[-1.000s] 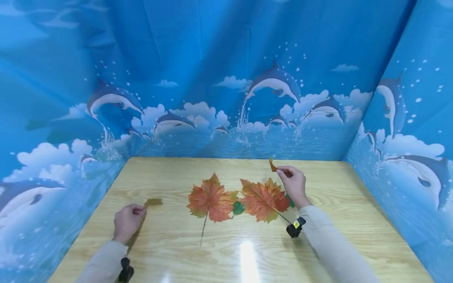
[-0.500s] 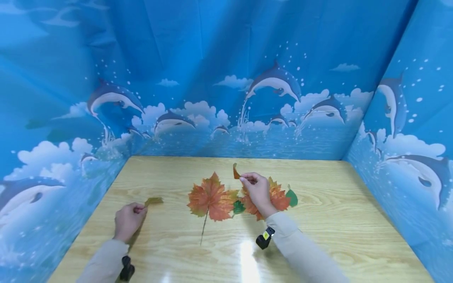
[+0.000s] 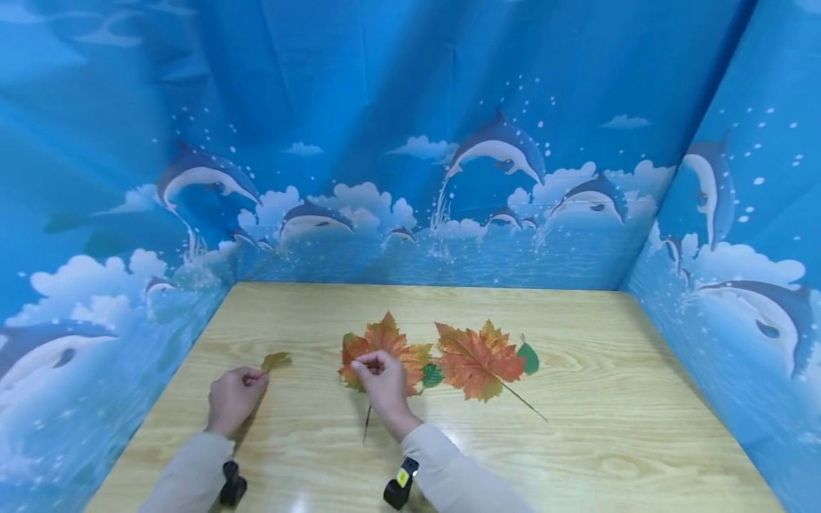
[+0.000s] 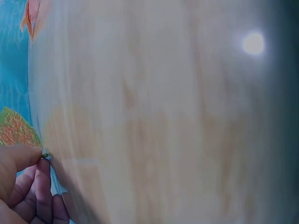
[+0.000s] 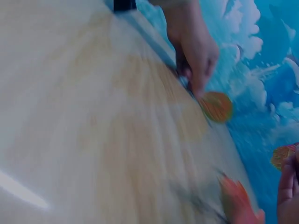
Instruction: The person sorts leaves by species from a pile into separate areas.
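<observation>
In the head view my left hand (image 3: 232,400) pinches the stem of a small yellow-brown leaf (image 3: 276,362) low over the table's left side. The left wrist view shows this leaf (image 4: 17,129) with orange veins and a green edge, its stem between thumb and finger. My right hand (image 3: 383,385) is over the left orange maple leaf (image 3: 390,329), covering part of it. Between its thumb and finger it pinches another small leaf, seen in the right wrist view as a red-orange leaf (image 5: 281,157) beside the fingers. A second maple leaf (image 3: 477,360) lies to the right, stem toward the front.
A small green leaf (image 3: 432,375) lies between the two maple leaves, and another green leaf (image 3: 528,358) sits at the right one's edge. The wood-grain table (image 3: 609,399) is bordered by a blue dolphin-print curtain (image 3: 398,263) at the back and sides.
My right hand has carried its small leaf leftward, from beyond the right maple leaf to over the left one, uncovering the right maple leaf. My left hand stays nearly still; its leaf has tilted slightly.
</observation>
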`<act>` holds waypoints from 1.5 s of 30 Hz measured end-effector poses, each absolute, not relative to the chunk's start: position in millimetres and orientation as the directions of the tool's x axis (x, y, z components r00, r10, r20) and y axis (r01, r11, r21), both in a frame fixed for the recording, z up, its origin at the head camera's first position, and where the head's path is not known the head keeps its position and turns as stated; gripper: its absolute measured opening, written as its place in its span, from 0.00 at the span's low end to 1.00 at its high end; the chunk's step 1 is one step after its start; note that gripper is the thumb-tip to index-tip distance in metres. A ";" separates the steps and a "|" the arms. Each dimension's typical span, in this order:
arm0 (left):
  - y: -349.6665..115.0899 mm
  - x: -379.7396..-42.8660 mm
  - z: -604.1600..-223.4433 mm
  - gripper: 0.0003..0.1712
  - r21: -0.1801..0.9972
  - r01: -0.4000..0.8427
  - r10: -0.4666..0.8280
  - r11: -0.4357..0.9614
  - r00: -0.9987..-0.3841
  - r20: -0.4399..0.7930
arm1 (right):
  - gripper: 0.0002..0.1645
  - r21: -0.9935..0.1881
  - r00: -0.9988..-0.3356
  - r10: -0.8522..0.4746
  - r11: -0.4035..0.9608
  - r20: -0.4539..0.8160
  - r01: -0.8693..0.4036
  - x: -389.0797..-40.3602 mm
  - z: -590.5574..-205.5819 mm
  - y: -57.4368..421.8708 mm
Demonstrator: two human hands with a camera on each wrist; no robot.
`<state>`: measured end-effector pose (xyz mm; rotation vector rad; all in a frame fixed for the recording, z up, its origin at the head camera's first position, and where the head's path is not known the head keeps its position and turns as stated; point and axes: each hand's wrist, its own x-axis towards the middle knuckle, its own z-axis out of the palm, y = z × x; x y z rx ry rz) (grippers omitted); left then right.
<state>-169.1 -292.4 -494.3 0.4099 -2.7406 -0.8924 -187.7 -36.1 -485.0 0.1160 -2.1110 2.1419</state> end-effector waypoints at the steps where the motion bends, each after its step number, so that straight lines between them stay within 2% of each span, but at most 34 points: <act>1: -291.8 -169.7 -494.4 0.10 0.601 -0.194 -0.332 0.775 -0.935 0.127 | 0.07 -0.989 -0.988 0.045 -0.029 0.146 -0.147 -184.7 -485.9 -42.9; 11: -290.6 -170.2 -495.8 0.12 0.585 -0.205 -0.322 0.785 -0.941 0.103 | 0.05 -0.966 -0.960 0.124 -0.031 0.252 -0.258 -171.2 -505.8 -85.4; 20: -289.0 -168.2 -494.8 0.13 0.594 -0.204 -0.314 0.779 -0.945 0.088 | 0.03 -0.990 -0.984 0.116 -0.018 0.135 -0.138 -162.5 -521.3 -105.2; 23: -288.8 -169.5 -494.4 0.12 0.593 -0.192 -0.300 0.782 -0.950 0.089 | 0.04 -0.991 -0.984 0.125 -0.018 0.129 -0.132 -162.0 -521.2 -111.4; 27: -290.4 -169.5 -493.9 0.12 0.581 -0.172 -0.284 0.796 -0.953 0.107 | 0.04 -0.988 -0.980 0.130 0.046 0.150 -0.145 -162.9 -519.8 -118.3; 31: -290.0 -168.0 -493.3 0.13 0.579 -0.171 -0.283 0.797 -0.953 0.107 | 0.05 -0.976 -0.981 0.087 0.147 0.175 -0.161 -167.2 -516.4 -119.8; 36: -290.0 -167.6 -492.4 0.12 0.582 -0.156 -0.252 0.798 -0.964 0.086 | 0.05 -0.966 -0.995 0.030 0.244 0.095 -0.085 -174.0 -510.0 -117.1; 38: -290.5 -167.2 -492.2 0.12 0.588 -0.147 -0.234 0.795 -0.969 0.074 | 0.04 -0.967 -0.998 0.004 0.251 0.055 -0.053 -175.8 -508.7 -116.6; 45: -292.2 -166.4 -492.2 0.12 0.606 -0.093 -0.156 0.790 -0.986 0.051 | 0.07 -0.957 -0.992 -0.080 0.266 0.097 -0.115 -176.5 -509.5 -118.3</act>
